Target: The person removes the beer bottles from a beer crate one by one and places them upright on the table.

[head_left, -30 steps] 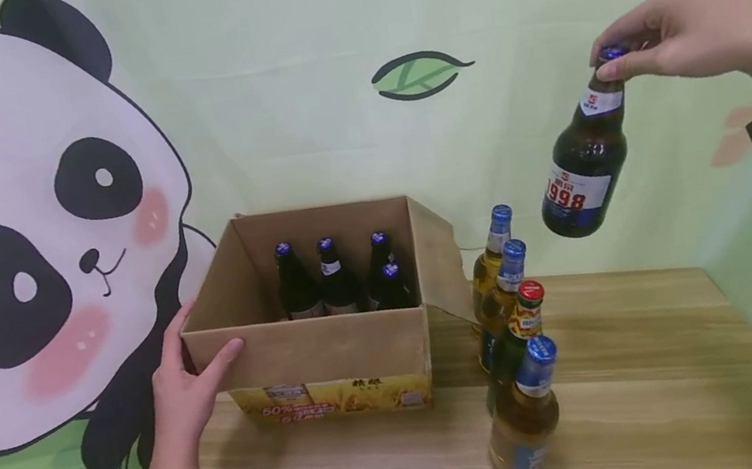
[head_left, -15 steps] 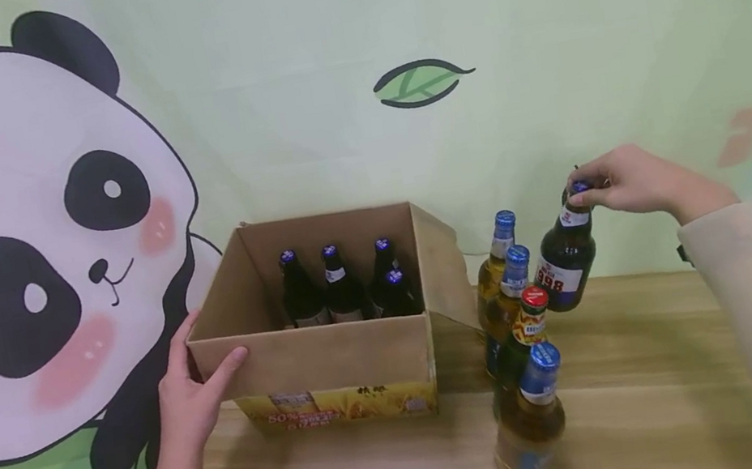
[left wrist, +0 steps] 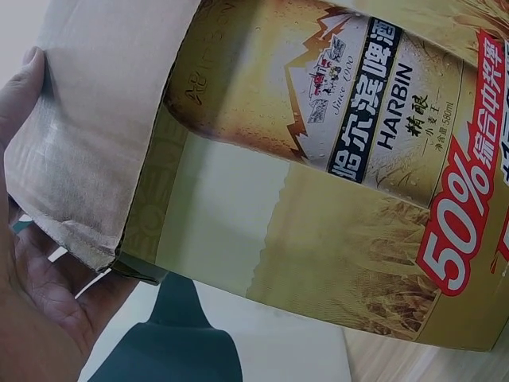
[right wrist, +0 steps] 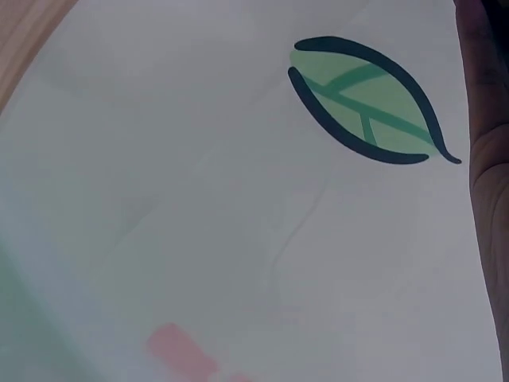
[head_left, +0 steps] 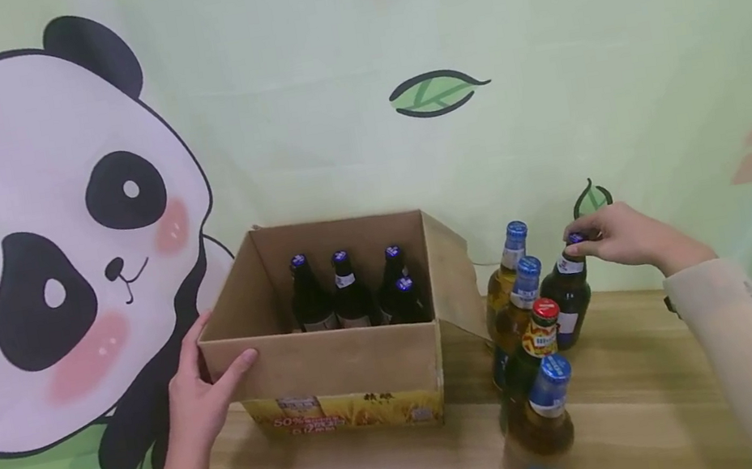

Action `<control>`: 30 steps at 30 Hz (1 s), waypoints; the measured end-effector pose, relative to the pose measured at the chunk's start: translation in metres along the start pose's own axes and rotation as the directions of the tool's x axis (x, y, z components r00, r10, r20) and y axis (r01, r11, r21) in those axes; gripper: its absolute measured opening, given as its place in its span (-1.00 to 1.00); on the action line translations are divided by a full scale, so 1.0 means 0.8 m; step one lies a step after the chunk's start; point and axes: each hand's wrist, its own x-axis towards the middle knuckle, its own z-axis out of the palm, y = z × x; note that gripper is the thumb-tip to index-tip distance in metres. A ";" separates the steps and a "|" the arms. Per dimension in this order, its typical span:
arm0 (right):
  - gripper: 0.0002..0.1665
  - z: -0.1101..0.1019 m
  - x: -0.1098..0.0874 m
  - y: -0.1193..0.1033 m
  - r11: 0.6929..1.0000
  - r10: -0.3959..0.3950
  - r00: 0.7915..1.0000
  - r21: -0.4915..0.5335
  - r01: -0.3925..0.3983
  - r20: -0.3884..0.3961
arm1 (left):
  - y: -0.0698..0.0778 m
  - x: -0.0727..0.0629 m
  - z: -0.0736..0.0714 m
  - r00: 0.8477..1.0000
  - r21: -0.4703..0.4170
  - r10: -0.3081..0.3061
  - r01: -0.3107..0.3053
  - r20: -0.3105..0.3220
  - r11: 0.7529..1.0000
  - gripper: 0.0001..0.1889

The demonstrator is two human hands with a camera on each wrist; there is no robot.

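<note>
My right hand (head_left: 623, 238) pinches the neck top of a dark beer bottle (head_left: 568, 292) with a blue cap. This bottle stands upright at the table's back, behind and right of a row of bottles. At the left front corner of an open cardboard box (head_left: 337, 359), my left hand (head_left: 197, 402) grips the wall, thumb on the front and fingers round the side. Several dark blue-capped bottles (head_left: 349, 300) stand inside the box. The left wrist view shows that hand (left wrist: 48, 310) at the corner of the printed box; in the right wrist view only the hand's edge (right wrist: 489, 175) appears.
Right of the box a row runs toward me: two blue-capped amber bottles, the nearer (head_left: 514, 311), a red-capped green bottle (head_left: 543, 335) and a front blue-capped brown bottle (head_left: 538, 446). A box flap (head_left: 454, 284) sticks out toward them. A printed cloth (head_left: 298, 115) hangs behind the wooden table (head_left: 639, 406).
My right hand has lowered the dark bottle from the air, leftward and down, to the table behind the row. The left hand has kept its grip on the box. The view has shifted slightly.
</note>
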 end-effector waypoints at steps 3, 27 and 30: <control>-0.70 0.008 0.000 0.002 1.000 -0.023 1.000 0.000 0.023 -0.010 | 0.000 0.000 0.002 1.000 0.008 0.006 -0.006 -0.003 1.000 -0.09; -0.54 0.049 -0.006 0.007 0.995 -0.036 0.995 0.092 0.045 -0.090 | 0.000 0.000 0.003 1.000 0.006 0.002 -0.002 -0.019 1.000 -0.09; -0.52 0.054 -0.009 0.008 0.992 -0.021 0.994 0.120 0.034 -0.111 | 0.000 -0.001 0.004 1.000 0.011 0.002 -0.002 -0.022 1.000 -0.09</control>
